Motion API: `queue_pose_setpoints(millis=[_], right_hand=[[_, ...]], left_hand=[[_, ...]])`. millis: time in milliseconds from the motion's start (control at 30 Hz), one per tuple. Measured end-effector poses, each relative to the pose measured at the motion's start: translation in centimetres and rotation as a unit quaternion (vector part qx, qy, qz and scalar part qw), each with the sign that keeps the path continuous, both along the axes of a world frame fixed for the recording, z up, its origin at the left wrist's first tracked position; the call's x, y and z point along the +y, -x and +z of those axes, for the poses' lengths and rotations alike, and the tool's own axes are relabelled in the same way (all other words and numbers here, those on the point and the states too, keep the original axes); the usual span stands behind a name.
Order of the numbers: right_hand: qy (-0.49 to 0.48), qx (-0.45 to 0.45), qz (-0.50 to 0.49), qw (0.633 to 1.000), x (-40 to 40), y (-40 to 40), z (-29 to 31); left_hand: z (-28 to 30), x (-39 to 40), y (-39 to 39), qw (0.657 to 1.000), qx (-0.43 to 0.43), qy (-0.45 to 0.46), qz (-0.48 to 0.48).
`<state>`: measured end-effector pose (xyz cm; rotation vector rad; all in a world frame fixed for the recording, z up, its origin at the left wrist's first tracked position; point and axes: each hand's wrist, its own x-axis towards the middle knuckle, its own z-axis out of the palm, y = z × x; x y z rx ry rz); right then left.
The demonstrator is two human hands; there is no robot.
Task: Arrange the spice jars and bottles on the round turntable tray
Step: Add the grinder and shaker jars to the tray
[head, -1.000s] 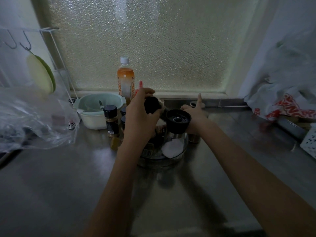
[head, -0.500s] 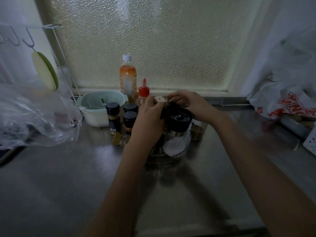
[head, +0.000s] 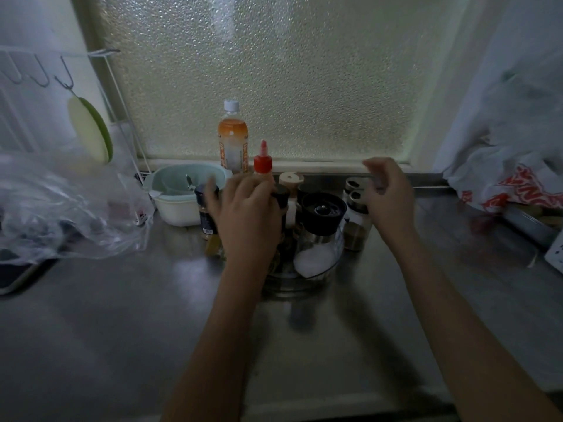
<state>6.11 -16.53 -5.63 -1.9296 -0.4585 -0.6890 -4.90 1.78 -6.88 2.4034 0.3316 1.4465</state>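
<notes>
A clear round turntable tray (head: 292, 286) sits mid-counter and holds a black-topped grinder (head: 323, 213) with white salt in its glass base, plus a black-capped bottle (head: 281, 194) and a cork-lidded jar (head: 292, 179) behind. My left hand (head: 248, 217) hovers over the tray's left side, fingers spread and blurred, reaching to a dark-capped spice jar (head: 207, 208) standing off the tray. My right hand (head: 388, 197) is raised beside the tray, fingers loosely curled, holding nothing, above two glass shaker jars (head: 356, 217). A red-capped squeeze bottle (head: 262, 162) stands behind my left hand.
A tall orange bottle (head: 233, 141) stands at the window sill. A pale green bowl (head: 179, 196) sits left of the jars, next to a clear plastic bag (head: 61, 208) and a white wire rack (head: 122, 123). Plastic bags (head: 518, 190) pile at the right.
My right hand has let go of the jar top behind the grinder and pulled back to the right. My left hand has shifted left toward the dark-capped jar.
</notes>
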Motion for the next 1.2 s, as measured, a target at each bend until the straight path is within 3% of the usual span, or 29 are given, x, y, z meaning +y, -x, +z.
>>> queue_pose_setpoints(millis=[67,133,200,333,567,767,867,967,1200], right_hand=[[-0.008,0.027,-0.069,0.997,-0.8,-0.3,-1.6],[-0.039,0.119,-0.060,0.990,-0.7,-0.6,-3.0],[-0.092,0.178,-0.029,0.979,0.0,-0.3,-4.1],[-0.130,0.162,-0.014,0.978,1.2,0.8,-6.2],[-0.086,0.106,-0.090,0.986,0.9,0.9,-7.2],[-0.227,0.045,-0.086,0.969,1.2,2.1,-5.5],[-0.282,0.035,-0.028,0.958,1.6,2.8,-5.0],[-0.240,0.052,0.023,0.969,2.2,3.2,-5.2],[-0.072,0.090,0.049,0.992,2.5,2.6,-6.4]], left_hand=[[-0.4,0.1,0.4,0.992,-0.001,0.073,0.107],[-1.1,-0.1,0.5,0.981,0.016,0.121,0.153],[-1.7,-0.3,0.4,0.974,0.027,0.161,0.160],[-1.8,-1.2,0.3,0.951,0.034,0.282,0.123],[-1.9,-2.4,0.2,0.967,-0.013,0.252,0.042],[-2.7,-1.7,0.1,0.968,-0.013,0.249,-0.028],[-2.8,-1.1,0.4,0.973,0.016,0.223,0.059],[-2.9,-0.4,0.5,0.961,0.101,0.234,0.108],[-3.7,-0.6,0.0,0.948,0.220,0.217,0.081]])
